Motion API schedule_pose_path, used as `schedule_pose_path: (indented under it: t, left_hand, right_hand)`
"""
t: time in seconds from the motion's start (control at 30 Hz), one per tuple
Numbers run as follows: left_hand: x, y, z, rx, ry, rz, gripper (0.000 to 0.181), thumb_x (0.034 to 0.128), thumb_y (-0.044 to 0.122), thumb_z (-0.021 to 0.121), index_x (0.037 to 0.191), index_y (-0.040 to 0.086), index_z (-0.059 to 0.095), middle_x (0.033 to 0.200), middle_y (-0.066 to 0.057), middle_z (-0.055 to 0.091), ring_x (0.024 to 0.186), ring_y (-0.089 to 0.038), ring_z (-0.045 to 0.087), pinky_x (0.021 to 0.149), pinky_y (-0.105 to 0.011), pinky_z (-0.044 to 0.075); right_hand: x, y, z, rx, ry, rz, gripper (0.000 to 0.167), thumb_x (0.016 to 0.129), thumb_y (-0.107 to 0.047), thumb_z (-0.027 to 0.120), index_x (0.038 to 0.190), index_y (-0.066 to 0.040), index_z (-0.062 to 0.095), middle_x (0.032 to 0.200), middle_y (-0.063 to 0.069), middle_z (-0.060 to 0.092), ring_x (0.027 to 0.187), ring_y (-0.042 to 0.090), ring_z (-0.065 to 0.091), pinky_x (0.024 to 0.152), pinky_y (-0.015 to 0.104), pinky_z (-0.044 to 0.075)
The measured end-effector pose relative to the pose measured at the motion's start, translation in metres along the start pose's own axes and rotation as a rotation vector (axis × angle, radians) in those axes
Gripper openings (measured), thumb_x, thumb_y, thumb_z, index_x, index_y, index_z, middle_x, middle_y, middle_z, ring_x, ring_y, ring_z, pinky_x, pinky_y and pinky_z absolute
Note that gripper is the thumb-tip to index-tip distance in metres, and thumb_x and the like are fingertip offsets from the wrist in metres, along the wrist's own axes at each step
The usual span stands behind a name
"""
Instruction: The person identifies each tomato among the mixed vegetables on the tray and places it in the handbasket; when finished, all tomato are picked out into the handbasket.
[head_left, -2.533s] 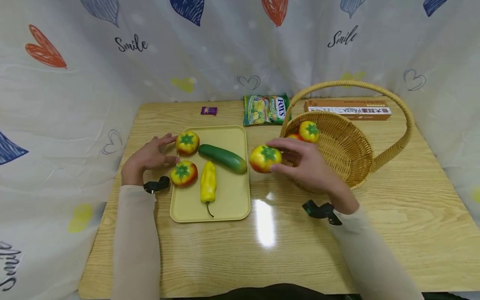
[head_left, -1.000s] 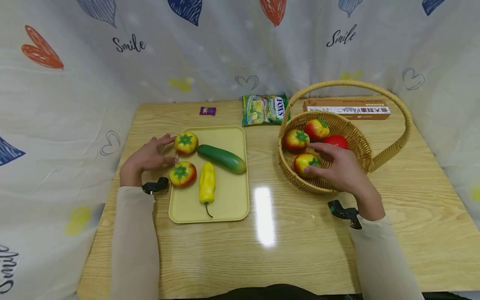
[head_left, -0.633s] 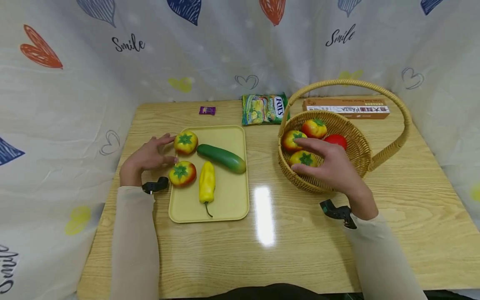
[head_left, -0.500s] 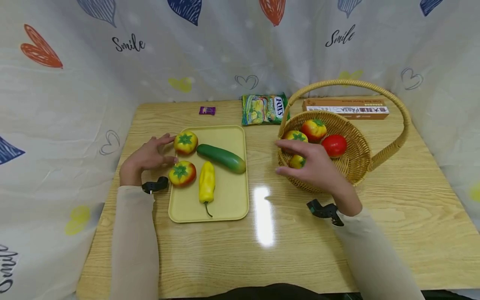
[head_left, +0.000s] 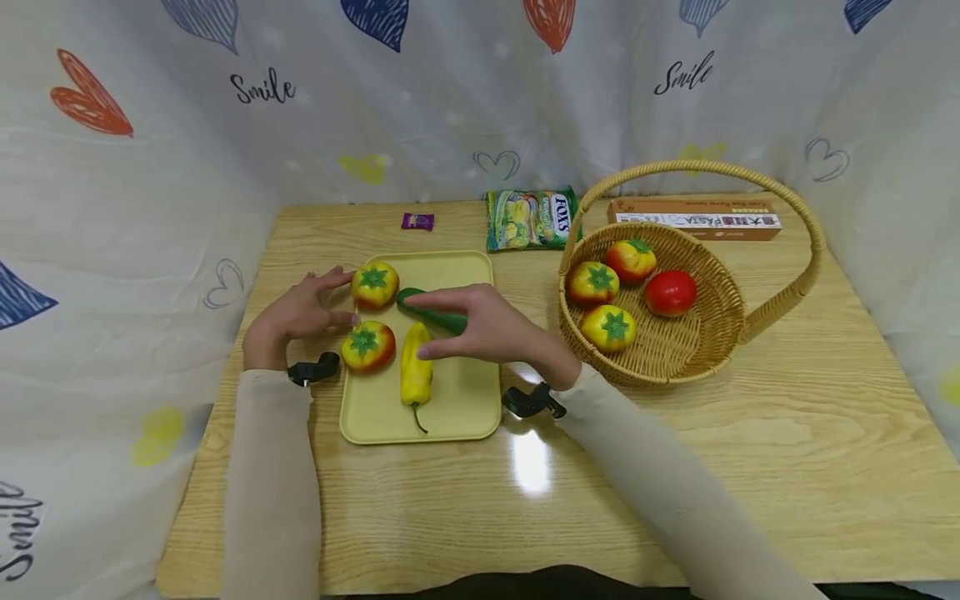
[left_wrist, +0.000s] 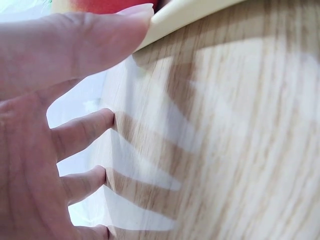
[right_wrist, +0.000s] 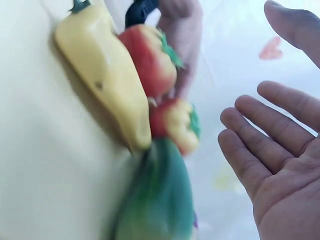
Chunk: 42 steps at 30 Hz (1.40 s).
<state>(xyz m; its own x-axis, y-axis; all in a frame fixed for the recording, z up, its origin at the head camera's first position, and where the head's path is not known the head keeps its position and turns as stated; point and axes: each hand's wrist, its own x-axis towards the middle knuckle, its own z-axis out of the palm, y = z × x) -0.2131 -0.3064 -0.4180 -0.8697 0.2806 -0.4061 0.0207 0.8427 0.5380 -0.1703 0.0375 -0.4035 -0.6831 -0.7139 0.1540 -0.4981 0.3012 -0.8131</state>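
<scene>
"So, what surface are we looking at?"

"We have a glossy wood table (head_left: 420, 517), glare (head_left: 531, 462) at lower centre, and a heart-printed white curtain (head_left: 435, 100) filling the top and both sides."

"And the hands?"

"We see the left hand (head_left: 300, 310) at the left rim of the tray (head_left: 457, 417), fingers spread, beside two tomatoes (head_left: 374, 286), left of centre. The right hand (head_left: 480, 323), thumb and fingers apart, is over the cucumber (head_left: 448, 320) and pepper (head_left: 416, 377). At right we find the basket (head_left: 671, 354)."
</scene>
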Motion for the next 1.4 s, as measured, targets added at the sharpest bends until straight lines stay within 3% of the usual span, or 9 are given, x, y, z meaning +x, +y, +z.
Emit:
schedule_pose_path:
  t: [0.23, 0.43, 0.6, 0.8, 0.93, 1.07, 1.23, 1.4]
  left_hand:
    - [0.001, 0.002, 0.001, 0.000, 0.005, 0.004, 0.090, 0.1017, 0.036, 0.079, 0.173, 0.011, 0.032, 0.184, -0.018, 0.007, 0.166, -0.057, -0.010, 0.129, -0.081, 0.005]
    - [0.001, 0.003, 0.000, -0.009, 0.006, -0.003, 0.088, 0.1019, 0.035, 0.079, 0.173, 0.013, 0.032, 0.184, -0.018, 0.008, 0.166, -0.057, -0.010, 0.128, -0.082, 0.006]
    - [0.002, 0.001, 0.000, -0.006, 0.006, 0.000, 0.086, 0.1022, 0.031, 0.079, 0.173, 0.013, 0.033, 0.184, -0.018, 0.008, 0.166, -0.058, -0.009, 0.127, -0.083, 0.007]
    - [0.002, -0.001, -0.001, -0.005, 0.003, 0.001, 0.085, 0.1023, 0.031, 0.078, 0.173, 0.014, 0.034, 0.184, -0.017, 0.008, 0.166, -0.058, -0.010, 0.127, -0.084, 0.006]
    - [0.002, -0.001, 0.000, -0.004, 0.005, -0.008, 0.087, 0.1019, 0.034, 0.078, 0.173, 0.014, 0.033, 0.185, -0.016, 0.008, 0.167, -0.056, -0.010, 0.128, -0.083, 0.005]
    - [0.002, -0.001, 0.001, -0.004, 0.007, -0.012, 0.089, 0.1011, 0.037, 0.080, 0.174, 0.014, 0.033, 0.185, -0.016, 0.008, 0.167, -0.055, -0.010, 0.128, -0.082, 0.004]
    - [0.003, -0.001, 0.001, -0.008, 0.004, -0.007, 0.092, 0.1006, 0.037, 0.080, 0.173, 0.011, 0.031, 0.184, -0.018, 0.007, 0.166, -0.056, -0.011, 0.129, -0.080, 0.003]
    - [0.004, -0.004, 0.001, -0.018, 0.010, 0.020, 0.090, 0.1009, 0.033, 0.081, 0.172, 0.007, 0.032, 0.184, -0.020, 0.008, 0.165, -0.059, -0.011, 0.129, -0.080, 0.005]
  right_hand:
    - [0.043, -0.001, 0.016, 0.020, -0.113, -0.008, 0.070, 0.095, -0.039, 0.088, 0.156, -0.013, 0.063, 0.157, 0.001, 0.066, 0.148, 0.014, 0.058, 0.123, 0.026, 0.045]
    - [0.068, 0.003, 0.029, -0.075, -0.240, 0.016, 0.069, 0.099, -0.035, 0.084, 0.160, -0.012, 0.059, 0.158, 0.002, 0.064, 0.145, 0.015, 0.060, 0.119, 0.026, 0.049]
    - [0.079, 0.003, 0.038, -0.139, -0.301, 0.036, 0.060, 0.101, -0.026, 0.082, 0.156, -0.014, 0.062, 0.150, 0.002, 0.068, 0.127, 0.014, 0.066, 0.109, 0.026, 0.053]
    - [0.079, 0.001, 0.044, -0.171, -0.298, 0.037, 0.058, 0.100, -0.027, 0.084, 0.154, -0.015, 0.065, 0.153, -0.001, 0.068, 0.128, 0.012, 0.067, 0.108, 0.023, 0.053]
    - [0.072, -0.003, 0.041, -0.110, -0.281, 0.022, 0.059, 0.099, -0.025, 0.084, 0.154, -0.012, 0.065, 0.153, 0.002, 0.068, 0.130, 0.016, 0.069, 0.107, 0.023, 0.057]
    - [0.052, -0.010, 0.033, -0.011, -0.233, 0.024, 0.060, 0.098, -0.020, 0.085, 0.154, -0.010, 0.064, 0.152, 0.005, 0.066, 0.134, 0.018, 0.068, 0.105, 0.022, 0.058]
    - [0.010, -0.023, 0.012, -0.015, -0.169, 0.012, 0.062, 0.096, -0.022, 0.088, 0.153, -0.012, 0.064, 0.152, 0.003, 0.066, 0.134, 0.015, 0.065, 0.107, 0.022, 0.057]
    - [-0.039, -0.026, -0.015, -0.007, -0.063, -0.022, 0.059, 0.094, -0.025, 0.090, 0.149, -0.018, 0.069, 0.152, 0.000, 0.067, 0.133, 0.014, 0.066, 0.109, 0.036, 0.061]
